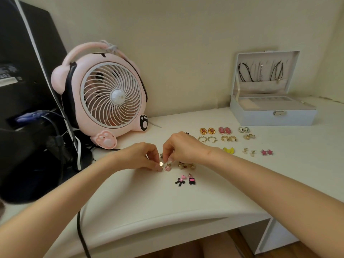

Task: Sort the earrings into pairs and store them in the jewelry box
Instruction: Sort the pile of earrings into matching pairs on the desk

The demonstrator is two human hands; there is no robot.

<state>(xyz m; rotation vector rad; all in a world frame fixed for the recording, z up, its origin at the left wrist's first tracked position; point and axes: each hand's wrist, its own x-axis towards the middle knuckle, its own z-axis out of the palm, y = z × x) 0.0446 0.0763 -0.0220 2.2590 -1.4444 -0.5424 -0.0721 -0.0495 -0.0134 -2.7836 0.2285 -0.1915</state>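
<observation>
Both hands meet over the middle of the white desk. My left hand (147,157) pinches a small pink-and-gold earring (161,164) at its fingertips. My right hand (179,148) pinches the top of a pink sparkly drop earring (167,168) that touches the desk. Just below lie two pink-and-black bow earrings (186,180). Gold and red pieces (185,166) lie under my right wrist. Paired earrings sit in rows to the right: orange ovals (207,130), pink ovals (224,130), gold hoops (207,139), pink stars (267,152). The open pale-blue jewelry box (273,116) stands at the back right.
A pink cat-shaped desk fan (104,97) stands at the back left, close to my left hand. A black monitor (22,75) and cables (80,216) fill the left side. The desk's front edge (167,226) curves below my arms.
</observation>
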